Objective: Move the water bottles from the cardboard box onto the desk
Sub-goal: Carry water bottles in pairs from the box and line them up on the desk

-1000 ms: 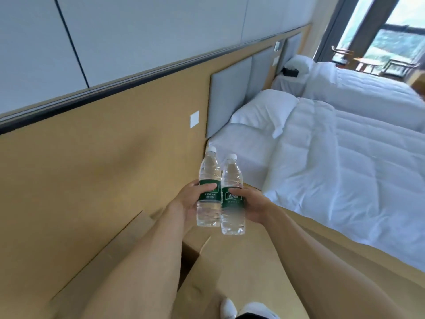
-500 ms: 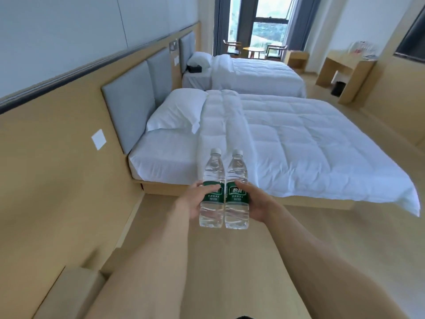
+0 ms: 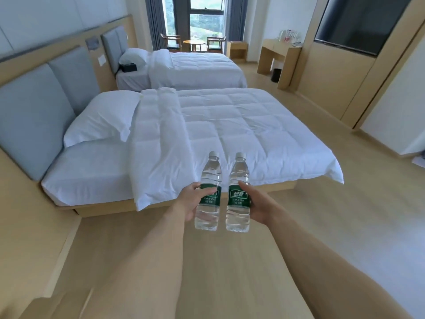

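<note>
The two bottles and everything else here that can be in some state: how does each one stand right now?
Left bottle: upright, capped, full, held in the left hand.
Right bottle: upright, capped, full, held in the right hand, apart from the left bottle.
Near bed: made, duvet folded back by the pillow.
Far bed: made.
Wall screen: dark.
Curtains: drawn open.
Desk: no water bottles set on it yet.

Two white beds (image 3: 230,125), wood floor (image 3: 322,226).
Chairs (image 3: 170,41) by window (image 3: 205,17); dark screen (image 3: 363,21) on right wall.
</note>
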{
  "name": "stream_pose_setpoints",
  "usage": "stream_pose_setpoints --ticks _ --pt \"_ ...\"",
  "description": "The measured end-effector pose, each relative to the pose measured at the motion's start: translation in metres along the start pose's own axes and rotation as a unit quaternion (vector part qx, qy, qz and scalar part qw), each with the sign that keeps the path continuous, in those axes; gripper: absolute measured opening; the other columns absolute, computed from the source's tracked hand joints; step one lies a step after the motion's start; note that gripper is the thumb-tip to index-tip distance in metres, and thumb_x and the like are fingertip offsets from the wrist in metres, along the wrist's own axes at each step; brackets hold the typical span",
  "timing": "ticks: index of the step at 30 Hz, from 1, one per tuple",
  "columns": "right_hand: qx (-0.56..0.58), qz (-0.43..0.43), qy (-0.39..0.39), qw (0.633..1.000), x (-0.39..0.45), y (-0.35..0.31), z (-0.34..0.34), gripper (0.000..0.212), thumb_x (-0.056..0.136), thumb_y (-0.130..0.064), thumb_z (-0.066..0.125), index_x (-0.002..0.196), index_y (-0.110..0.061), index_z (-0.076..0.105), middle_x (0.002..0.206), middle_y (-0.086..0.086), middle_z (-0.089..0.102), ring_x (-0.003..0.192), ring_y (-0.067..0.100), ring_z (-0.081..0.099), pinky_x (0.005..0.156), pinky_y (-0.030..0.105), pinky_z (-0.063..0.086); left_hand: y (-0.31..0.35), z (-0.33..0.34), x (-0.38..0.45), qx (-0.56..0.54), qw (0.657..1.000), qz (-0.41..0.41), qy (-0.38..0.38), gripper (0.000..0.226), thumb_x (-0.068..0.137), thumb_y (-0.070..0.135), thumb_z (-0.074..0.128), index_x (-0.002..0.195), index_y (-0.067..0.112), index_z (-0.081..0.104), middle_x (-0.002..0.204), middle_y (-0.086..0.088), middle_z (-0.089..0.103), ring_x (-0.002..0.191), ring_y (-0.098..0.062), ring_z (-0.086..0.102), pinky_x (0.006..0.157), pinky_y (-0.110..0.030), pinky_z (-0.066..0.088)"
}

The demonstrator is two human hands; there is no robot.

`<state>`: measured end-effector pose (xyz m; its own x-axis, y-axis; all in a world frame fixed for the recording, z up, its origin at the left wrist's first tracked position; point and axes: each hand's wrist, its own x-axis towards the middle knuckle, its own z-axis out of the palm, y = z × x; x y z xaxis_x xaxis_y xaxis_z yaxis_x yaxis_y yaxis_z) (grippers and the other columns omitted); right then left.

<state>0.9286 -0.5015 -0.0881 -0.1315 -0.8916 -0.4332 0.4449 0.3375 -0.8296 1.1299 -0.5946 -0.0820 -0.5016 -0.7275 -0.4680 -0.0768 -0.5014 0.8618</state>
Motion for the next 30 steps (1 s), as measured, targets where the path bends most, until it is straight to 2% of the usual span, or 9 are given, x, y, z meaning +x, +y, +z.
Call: stream_pose_setpoints --ticks 2,4,6,9,12,14,19,25,30 --pt "0.001 -0.012 0.019 1.0 -0.003 -0.012 -0.035 0.038 0.096 -0.029 0.066 0.123 -0.005 0.06 0.102 0.017 0.073 0.092 0.031 0.073 0.075 0.045 0.061 0.002 0.031 0.021 0.015 1.0 0.003 -0.019 0.083 0.072 0.022 0.09 0.143 0.01 0.047 0.133 -0.021 0.06 0.117 -0.046 0.061 0.071 -0.057 0.059" --pt "-0.001 -0.021 0.044 0.999 -0.008 -0.022 -0.068 0.042 0.094 -0.03 0.068 0.126 -0.004 0.057 0.112 0.022 0.071 0.1 0.034 0.071 0.086 0.055 0.058 0.003 0.061 0.041 0.053 0.998 0.007 -0.039 0.088 0.071 0.025 0.09 0.146 0.014 0.046 0.134 -0.018 0.062 0.118 -0.04 0.062 0.086 -0.057 0.058" --pt "-0.015 -0.03 0.071 0.997 -0.014 -0.03 -0.096 0.039 0.093 -0.032 0.07 0.122 -0.007 0.059 0.111 0.02 0.072 0.102 0.033 0.07 0.096 0.064 0.049 0.005 0.091 0.058 0.091 0.994 0.01 -0.057 0.081 0.073 0.028 0.089 0.143 0.019 0.05 0.123 -0.012 0.07 0.108 -0.033 0.07 0.092 -0.057 0.056" --pt "0.002 -0.049 0.106 0.993 -0.022 -0.039 -0.138 0.029 0.09 -0.033 0.073 0.111 -0.015 0.064 0.097 0.01 0.076 0.092 0.027 0.073 0.097 0.065 0.048 0.008 0.137 0.082 0.126 0.987 -0.004 -0.104 0.067 0.074 0.028 0.088 0.134 0.023 0.056 0.108 -0.01 0.076 0.103 -0.034 0.072 0.087 -0.062 0.054" --pt "0.019 -0.062 0.148 0.987 -0.028 -0.046 -0.173 0.031 0.086 -0.034 0.077 0.11 -0.017 0.067 0.099 0.008 0.076 0.093 0.027 0.073 0.094 0.067 0.049 0.01 0.177 0.107 0.132 0.98 -0.027 -0.146 0.072 0.076 0.025 0.088 0.138 0.019 0.052 0.117 -0.014 0.072 0.106 -0.037 0.07 0.083 -0.066 0.055" --pt "0.032 -0.069 0.174 0.982 -0.029 -0.054 -0.196 0.03 0.086 -0.035 0.077 0.109 -0.017 0.068 0.098 0.008 0.076 0.091 0.026 0.074 0.092 0.067 0.05 0.01 0.204 0.13 0.14 0.972 -0.034 -0.183 0.061 0.078 0.024 0.086 0.132 0.017 0.056 0.115 -0.015 0.073 0.106 -0.038 0.07 0.083 -0.071 0.053" --pt "0.044 -0.062 0.237 0.969 -0.017 -0.082 -0.247 0.035 0.088 -0.036 0.074 0.114 -0.013 0.067 0.1 0.011 0.075 0.091 0.027 0.073 0.095 0.065 0.049 0.021 0.265 0.196 0.139 0.954 -0.05 -0.26 0.05 0.08 0.024 0.084 0.124 0.021 0.062 0.115 -0.013 0.073 0.102 -0.035 0.072 0.078 -0.068 0.056" --pt "0.07 -0.057 0.308 0.947 0.009 -0.126 -0.289 0.043 0.097 -0.031 0.065 0.13 -0.003 0.059 0.121 0.023 0.066 0.107 0.036 0.065 0.102 0.067 0.044 0.05 0.328 0.268 0.185 0.923 -0.066 -0.33 0.049 0.078 0.021 0.085 0.122 0.024 0.063 0.114 -0.013 0.073 0.104 -0.035 0.071 0.076 -0.067 0.057" --pt "0.109 -0.087 0.357 0.924 0.025 -0.169 -0.326 0.039 0.099 -0.028 0.062 0.13 -0.004 0.058 0.117 0.019 0.067 0.106 0.035 0.065 0.102 0.065 0.045 0.082 0.386 0.325 0.212 0.898 -0.064 -0.381 0.051 0.076 0.021 0.086 0.121 0.026 0.064 0.112 -0.013 0.073 0.102 -0.035 0.072 0.075 -0.066 0.057"
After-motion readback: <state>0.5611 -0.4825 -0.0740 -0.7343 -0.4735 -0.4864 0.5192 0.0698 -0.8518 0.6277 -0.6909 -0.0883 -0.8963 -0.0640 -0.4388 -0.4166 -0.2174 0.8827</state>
